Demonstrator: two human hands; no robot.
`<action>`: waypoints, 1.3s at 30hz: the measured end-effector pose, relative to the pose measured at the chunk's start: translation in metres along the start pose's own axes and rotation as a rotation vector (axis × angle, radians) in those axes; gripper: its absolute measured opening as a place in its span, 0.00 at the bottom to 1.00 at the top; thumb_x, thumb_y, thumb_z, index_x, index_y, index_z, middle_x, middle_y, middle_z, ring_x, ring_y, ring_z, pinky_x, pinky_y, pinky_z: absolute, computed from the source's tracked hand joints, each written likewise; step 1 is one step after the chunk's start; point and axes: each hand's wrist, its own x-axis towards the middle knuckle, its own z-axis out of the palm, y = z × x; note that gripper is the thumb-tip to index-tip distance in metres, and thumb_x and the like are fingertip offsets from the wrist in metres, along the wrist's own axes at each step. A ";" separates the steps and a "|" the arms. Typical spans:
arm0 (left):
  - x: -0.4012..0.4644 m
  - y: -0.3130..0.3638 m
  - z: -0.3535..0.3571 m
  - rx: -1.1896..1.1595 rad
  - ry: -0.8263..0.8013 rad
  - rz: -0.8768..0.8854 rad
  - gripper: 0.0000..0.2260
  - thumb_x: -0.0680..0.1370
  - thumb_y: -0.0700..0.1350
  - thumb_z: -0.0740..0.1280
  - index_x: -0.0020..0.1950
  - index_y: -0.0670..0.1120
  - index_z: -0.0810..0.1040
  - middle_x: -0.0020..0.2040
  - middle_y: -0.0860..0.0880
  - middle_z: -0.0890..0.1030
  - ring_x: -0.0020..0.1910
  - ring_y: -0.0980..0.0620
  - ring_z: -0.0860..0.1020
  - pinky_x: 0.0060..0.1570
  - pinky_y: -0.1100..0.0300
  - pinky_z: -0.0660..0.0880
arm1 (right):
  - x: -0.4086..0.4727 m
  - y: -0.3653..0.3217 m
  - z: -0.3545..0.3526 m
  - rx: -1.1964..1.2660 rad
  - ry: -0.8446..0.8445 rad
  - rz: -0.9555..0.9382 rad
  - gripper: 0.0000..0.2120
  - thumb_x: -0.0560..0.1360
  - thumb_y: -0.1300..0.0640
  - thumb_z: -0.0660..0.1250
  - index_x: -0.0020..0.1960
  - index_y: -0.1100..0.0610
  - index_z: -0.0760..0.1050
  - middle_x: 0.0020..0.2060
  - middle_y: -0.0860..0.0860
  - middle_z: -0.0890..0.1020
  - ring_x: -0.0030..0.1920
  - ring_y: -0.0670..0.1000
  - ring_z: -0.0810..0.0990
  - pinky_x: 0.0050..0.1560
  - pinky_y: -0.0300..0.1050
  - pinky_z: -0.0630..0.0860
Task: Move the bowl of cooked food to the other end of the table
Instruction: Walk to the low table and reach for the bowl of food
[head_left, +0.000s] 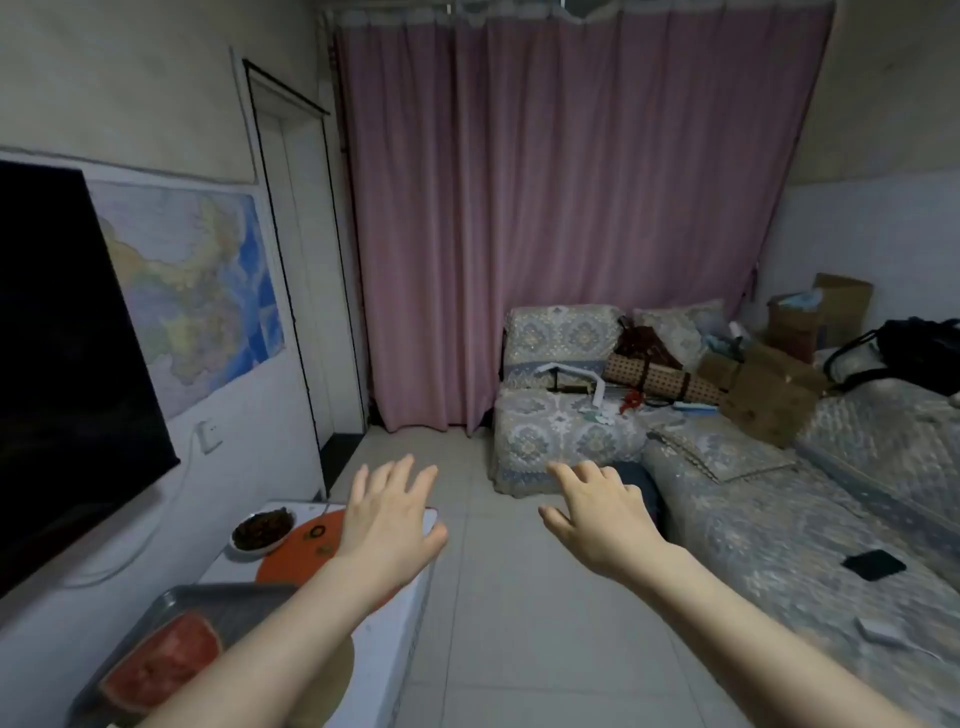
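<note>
1. Pink curtains (582, 218) close off the far wall of a tiled room; a patterned sofa (779, 493) runs along the right, and a dark screen (62, 364) and one map (192, 291) hang on the left wall.
2. Against that left wall stands one white table (387, 644), long and narrow, running away from the camera.
3. Counted on it: one bowl of cooked food (263, 531), one round orange board (306, 551), one grey tray (208, 603) and one cut piece of watermelon (166, 660) lying in the tray.
4. The bowl of cooked food sits near the table's far end, close to the wall-side edge and just beside the orange board; whether the two touch cannot be told.
5. It is a shallow white bowl with a pale rim, filled with dark brown, glistening pieces; the blur hides what they are.
6. The tray is at the near end of the table, well apart from the bowl.
7. Two bare hands reach forward, and both grasp nothing.
8. The left hand (387, 519) is spread flat, fingers apart, above the table's far end over the orange board, to the right of the bowl and not touching it.
9. The right hand (602, 514) hangs over the floor between table and sofa, fingers loosely splayed.
</note>
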 end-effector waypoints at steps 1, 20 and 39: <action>0.007 0.004 0.005 0.011 -0.025 -0.003 0.29 0.75 0.57 0.58 0.74 0.52 0.54 0.77 0.45 0.56 0.75 0.47 0.54 0.74 0.46 0.46 | 0.005 0.005 0.003 -0.003 -0.018 -0.003 0.24 0.79 0.45 0.57 0.72 0.51 0.60 0.67 0.56 0.70 0.66 0.60 0.67 0.63 0.58 0.67; 0.326 0.084 0.150 -0.117 -0.049 -0.204 0.28 0.74 0.58 0.59 0.72 0.53 0.57 0.75 0.46 0.60 0.72 0.47 0.59 0.73 0.50 0.49 | 0.328 0.216 0.069 -0.093 -0.107 -0.207 0.26 0.79 0.44 0.56 0.74 0.49 0.56 0.68 0.52 0.69 0.66 0.57 0.68 0.64 0.54 0.66; 0.624 -0.097 0.287 -0.045 -0.125 -0.589 0.29 0.75 0.59 0.59 0.73 0.52 0.56 0.74 0.46 0.62 0.71 0.45 0.62 0.72 0.47 0.52 | 0.739 0.152 0.196 -0.012 -0.318 -0.488 0.28 0.79 0.46 0.57 0.76 0.51 0.55 0.69 0.55 0.68 0.68 0.58 0.66 0.66 0.54 0.66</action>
